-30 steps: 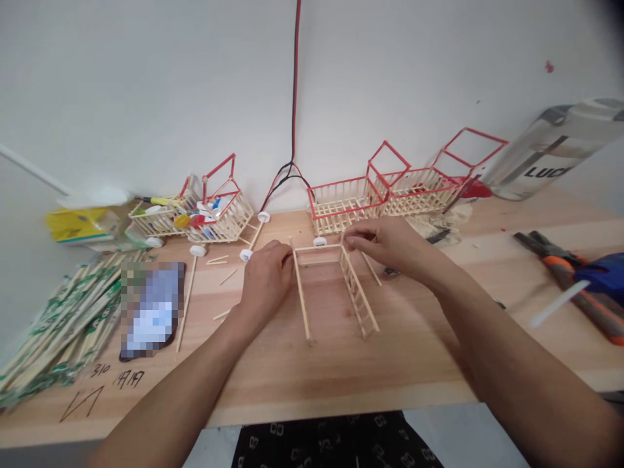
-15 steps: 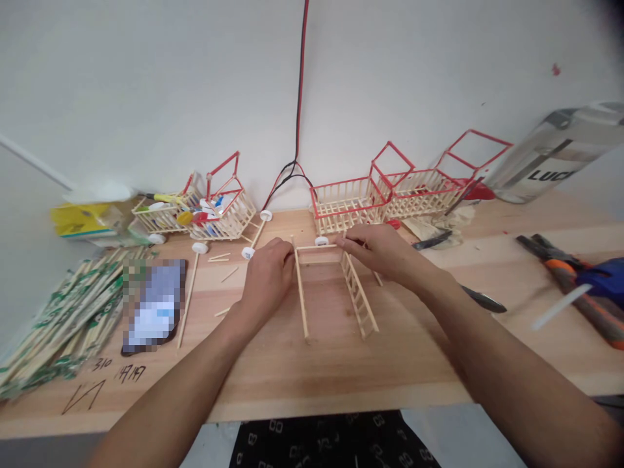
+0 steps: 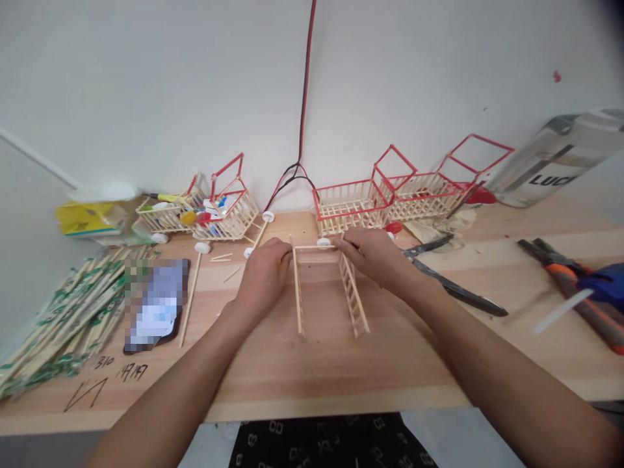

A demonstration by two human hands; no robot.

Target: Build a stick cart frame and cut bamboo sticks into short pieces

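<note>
A small frame of thin wooden sticks [image 3: 355, 296] stands between my hands, its two ladder-like sides joined by crossbars at the far end. My left hand [image 3: 266, 268] pinches its far left corner, fingers closed. At the far right corner my right hand [image 3: 363, 255] is closed on the frame too, thumb and finger by the end of the crossbar. Just beyond the frame is a white wheel [image 3: 323, 242]. The fingertips partly hide both corners.
Finished stick carts with red rims [image 3: 348, 201] line the wall. Black scissors [image 3: 463, 296] lie right of my right hand, pliers [image 3: 570, 286] farther right. On the left are a phone [image 3: 158, 305], wrapped chopsticks [image 3: 73, 312] and a stick with a wheel [image 3: 192, 292].
The near ends of the frame have swung a little to the left. My right hand has moved slightly left, and more of the scissors shows. Both hands keep their hold.
</note>
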